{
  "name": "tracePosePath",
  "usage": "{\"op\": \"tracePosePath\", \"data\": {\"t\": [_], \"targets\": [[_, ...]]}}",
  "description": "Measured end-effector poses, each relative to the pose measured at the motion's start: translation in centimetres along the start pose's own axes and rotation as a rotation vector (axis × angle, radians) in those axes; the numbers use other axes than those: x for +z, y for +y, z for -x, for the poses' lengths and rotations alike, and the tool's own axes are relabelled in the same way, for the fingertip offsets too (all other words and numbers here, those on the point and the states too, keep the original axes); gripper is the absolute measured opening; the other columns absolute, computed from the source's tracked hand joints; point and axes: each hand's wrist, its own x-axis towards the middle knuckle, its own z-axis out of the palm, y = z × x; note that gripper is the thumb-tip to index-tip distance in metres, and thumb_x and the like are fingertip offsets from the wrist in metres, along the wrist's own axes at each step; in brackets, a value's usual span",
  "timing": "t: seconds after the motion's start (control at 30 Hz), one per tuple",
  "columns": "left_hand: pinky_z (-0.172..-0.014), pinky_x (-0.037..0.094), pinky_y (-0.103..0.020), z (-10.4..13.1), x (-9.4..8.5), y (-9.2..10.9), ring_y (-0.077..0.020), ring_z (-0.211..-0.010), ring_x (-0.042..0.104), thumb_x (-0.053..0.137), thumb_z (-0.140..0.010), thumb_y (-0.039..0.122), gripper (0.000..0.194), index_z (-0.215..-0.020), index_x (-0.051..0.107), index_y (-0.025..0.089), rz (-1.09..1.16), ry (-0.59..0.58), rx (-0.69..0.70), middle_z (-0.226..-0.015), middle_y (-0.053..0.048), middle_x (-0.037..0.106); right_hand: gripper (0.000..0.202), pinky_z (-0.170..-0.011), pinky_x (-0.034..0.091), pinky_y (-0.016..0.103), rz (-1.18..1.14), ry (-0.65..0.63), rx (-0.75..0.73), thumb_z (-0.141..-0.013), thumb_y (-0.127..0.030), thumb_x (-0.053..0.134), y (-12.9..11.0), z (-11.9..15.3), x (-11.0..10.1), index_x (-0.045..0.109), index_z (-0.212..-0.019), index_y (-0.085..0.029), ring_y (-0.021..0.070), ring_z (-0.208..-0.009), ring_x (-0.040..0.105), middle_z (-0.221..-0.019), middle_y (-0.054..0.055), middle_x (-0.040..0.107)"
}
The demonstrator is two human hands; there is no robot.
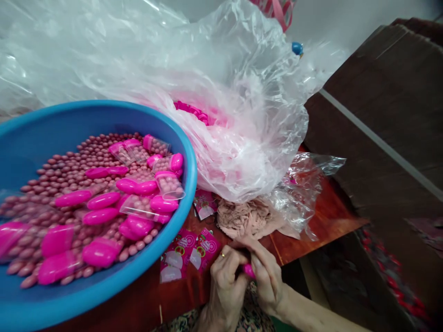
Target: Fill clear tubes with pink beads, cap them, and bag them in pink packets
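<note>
Close together at the table's front edge, my left hand [226, 280] and my right hand [266, 273] are closed around a small bright pink plastic cap [248, 271]. Fingers cover most of it, so whether a container is attached cannot be seen. A large blue basin [188, 157] on the left holds many round pink candies [69, 170]. On top of them lie several clear plastic containers [169, 184] with pink caps, some filled with candies. Just beyond my left hand, printed pink labels [204, 251] lie on the table. A crumpled beige cloth [244, 216] sits beyond my hands.
Behind the basin spreads a big clear plastic bag [242, 152] with pink pieces inside. A smaller clear bag [301, 189] lies at the right of the red-brown table [325, 216]. Large brown cardboard [384, 115] stands on the right.
</note>
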Motion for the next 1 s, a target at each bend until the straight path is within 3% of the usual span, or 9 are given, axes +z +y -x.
{"op": "tracePosePath", "data": {"t": [0.27, 0.37, 0.47, 0.57, 0.7, 0.77, 0.87, 0.93, 1.0], "targets": [[-0.068, 0.044, -0.030, -0.3, 0.0, 0.7, -0.0199, -0.071, 0.060, 0.064, -0.064, 0.003, 0.019, -0.066, 0.066, 0.022, 0.112, -0.005, -0.090, -0.071, -0.002, 0.068, 0.035, -0.091, 0.044, 0.041, -0.166, 0.072, 0.164, -0.091, -0.042, 0.038, 0.2, -0.4, 0.6, 0.061, -0.105, -0.021, 0.0251, -0.100, 0.059, -0.103, 0.008, 0.066], [-0.074, 0.048, -0.030, -0.3, -0.1, 1.3, -0.0202, -0.082, 0.064, 0.066, -0.065, 0.005, 0.022, -0.080, 0.066, 0.021, 0.235, -0.005, -0.174, -0.091, -0.004, 0.072, 0.045, -0.091, 0.045, 0.039, -0.310, 0.023, 0.268, -0.091, -0.053, 0.034, -0.9, -1.5, 0.1, 0.057, -0.112, -0.021, 0.0236, -0.101, 0.060, -0.105, 0.009, 0.065], [-0.065, 0.053, -0.028, -0.4, -0.5, 2.2, -0.0187, -0.077, 0.067, 0.065, -0.069, 0.008, 0.035, -0.101, 0.060, 0.020, 0.373, -0.004, -0.258, -0.101, -0.006, 0.072, 0.056, -0.085, 0.050, 0.038, -0.465, -0.019, 0.353, -0.091, -0.061, 0.022, -2.2, -2.5, -0.8, 0.053, -0.114, -0.021, 0.0215, -0.095, 0.062, -0.100, 0.009, 0.065], [-0.049, 0.053, -0.025, -0.3, -0.9, 3.2, -0.0130, -0.055, 0.063, 0.070, -0.066, 0.012, 0.043, -0.107, 0.056, 0.018, 0.554, 0.050, -0.398, -0.094, -0.006, 0.074, 0.044, -0.080, 0.051, 0.035, -0.541, -0.080, 0.417, -0.091, -0.056, 0.035, -3.0, -2.8, -1.6, 0.055, -0.111, -0.022, 0.0189, -0.087, 0.064, -0.098, 0.007, 0.066], [-0.054, 0.052, -0.019, -0.1, -1.3, 4.0, -0.0095, -0.055, 0.063, 0.076, -0.061, 0.010, 0.040, -0.099, 0.062, 0.015, 0.679, 0.152, -0.427, -0.078, -0.002, 0.074, 0.034, -0.081, 0.050, 0.032, -0.512, -0.262, 0.421, -0.085, -0.041, 0.058, -3.9, -2.1, -1.6, 0.056, -0.116, -0.025, 0.0178, -0.092, 0.062, -0.107, 0.005, 0.065], [-0.052, 0.051, -0.018, 0.0, -1.4, 4.1, -0.0094, -0.053, 0.063, 0.078, -0.061, 0.012, 0.038, -0.096, 0.063, 0.016, 0.719, 0.170, -0.420, -0.070, 0.000, 0.073, 0.048, -0.083, 0.048, 0.030, -0.408, -0.362, 0.399, -0.075, -0.031, 0.071, -4.5, -1.7, -1.2, 0.054, -0.120, -0.027, 0.0195, -0.098, 0.060, -0.110, 0.004, 0.063], [-0.044, 0.049, -0.019, 0.1, -1.8, 4.2, -0.0093, -0.044, 0.060, 0.079, -0.062, 0.016, 0.037, -0.095, 0.062, 0.017, 0.753, 0.160, -0.450, -0.066, 0.002, 0.071, 0.084, -0.069, 0.051, 0.028, -0.338, -0.388, 0.405, -0.064, -0.017, 0.076, -5.0, -1.1, -0.4, 0.036, -0.138, -0.028, 0.0177, -0.081, 0.062, -0.103, 0.003, 0.064], [-0.045, 0.049, -0.018, 0.1, -2.2, 4.3, -0.0094, -0.047, 0.061, 0.081, -0.060, 0.016, 0.039, -0.095, 0.063, 0.018, 0.745, 0.162, -0.451, -0.068, 0.001, 0.072, 0.102, -0.063, 0.052, 0.028, -0.343, -0.347, 0.382, -0.064, -0.015, 0.074, -5.0, -0.8, 0.0, 0.015, -0.146, -0.026, 0.0157, -0.070, 0.062, -0.101, 0.004, 0.064], [-0.045, 0.048, -0.017, 0.1, -2.7, 4.7, -0.0088, -0.046, 0.060, 0.083, -0.057, 0.017, 0.040, -0.093, 0.065, 0.018, 0.736, 0.138, -0.439, -0.067, 0.000, 0.073, 0.105, -0.056, 0.052, 0.027, -0.282, -0.354, 0.314, -0.065, -0.020, 0.075, -4.8, -0.6, 0.0, 0.011, -0.148, -0.026, 0.0148, -0.062, 0.062, -0.098, 0.005, 0.066]]}}
